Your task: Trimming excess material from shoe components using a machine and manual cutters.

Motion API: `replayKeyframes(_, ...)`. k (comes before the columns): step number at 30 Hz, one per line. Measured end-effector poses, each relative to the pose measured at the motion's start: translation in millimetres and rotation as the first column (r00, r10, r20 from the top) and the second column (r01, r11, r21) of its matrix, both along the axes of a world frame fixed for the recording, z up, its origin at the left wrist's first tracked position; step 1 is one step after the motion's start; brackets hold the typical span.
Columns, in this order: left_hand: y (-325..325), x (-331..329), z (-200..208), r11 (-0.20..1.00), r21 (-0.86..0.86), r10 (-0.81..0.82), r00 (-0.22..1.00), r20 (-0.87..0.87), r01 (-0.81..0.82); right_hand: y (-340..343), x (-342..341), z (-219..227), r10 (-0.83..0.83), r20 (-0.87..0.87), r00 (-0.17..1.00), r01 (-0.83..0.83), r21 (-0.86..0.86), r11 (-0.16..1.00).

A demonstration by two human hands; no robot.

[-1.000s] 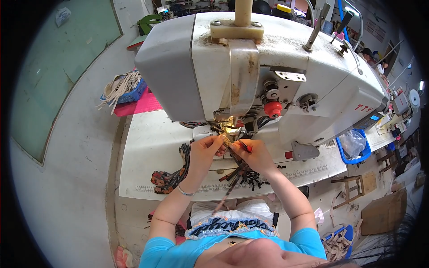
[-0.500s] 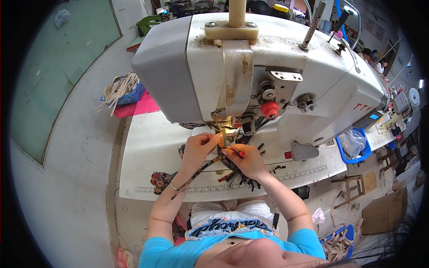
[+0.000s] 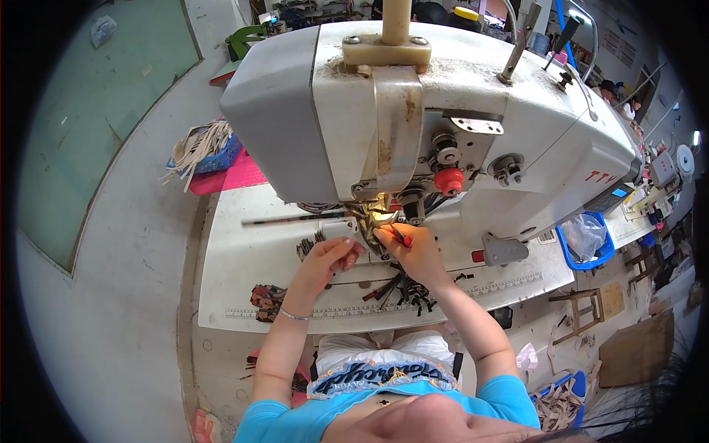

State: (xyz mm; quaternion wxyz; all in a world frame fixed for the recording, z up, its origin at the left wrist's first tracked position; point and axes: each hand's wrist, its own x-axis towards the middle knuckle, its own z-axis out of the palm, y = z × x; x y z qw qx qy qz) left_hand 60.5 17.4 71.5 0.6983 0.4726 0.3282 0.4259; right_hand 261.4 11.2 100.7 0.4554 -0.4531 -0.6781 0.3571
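Observation:
In front of me the white sewing machine [image 3: 443, 81] has a lit needle area [image 3: 381, 210]. My right hand [image 3: 413, 255] is closed on a small red-handled tool [image 3: 402, 236], its fingertips at the presser foot; the tool's kind cannot be made out. Left of the needle, my left hand [image 3: 331, 260] has loosely curled fingers, the thumb slightly apart, and no held thing shows. A thin dark strip [image 3: 295, 220] lies across the bed, running left from the needle area. Below my right hand are several short dark strip pieces [image 3: 410, 288].
A bundle of patterned strips [image 3: 267, 301] lies at the table's [image 3: 221, 258] front left, beside a printed ruler. Pale strips fill a blue basket [image 3: 214, 159] at the back left. A blue bin [image 3: 607, 255] with a plastic bag stands right; another with pale strips [image 3: 557, 406] is below.
My left hand has moved down and left, away from the needle. The patterned strip that hung over my left forearm is gone from there; a strip now lies left of the needle.

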Motion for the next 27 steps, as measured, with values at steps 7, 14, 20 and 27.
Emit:
replayKeyframes(7,-20,25,15,0.904,0.413,0.262,0.902,-0.342,-0.107,3,-11,-19,-0.008,-0.205,0.979,-0.004,-0.058,0.998)
replayKeyframes(14,12,12,19,0.883,0.455,0.329,0.840,-0.431,-0.113,-4,-16,-12,-0.022,-0.239,0.971,0.011,-0.047,0.999)
replayKeyframes(20,49,-4,35,0.918,0.395,0.221,0.873,-0.435,-0.035,-12,-16,-10,0.025,-0.215,0.976,-0.051,-0.115,0.992)
replayKeyframes(27,29,-33,16,0.828,0.557,0.482,0.593,-0.645,-0.068,-19,-11,-16,0.072,-0.231,0.970,-0.108,-0.150,0.983)
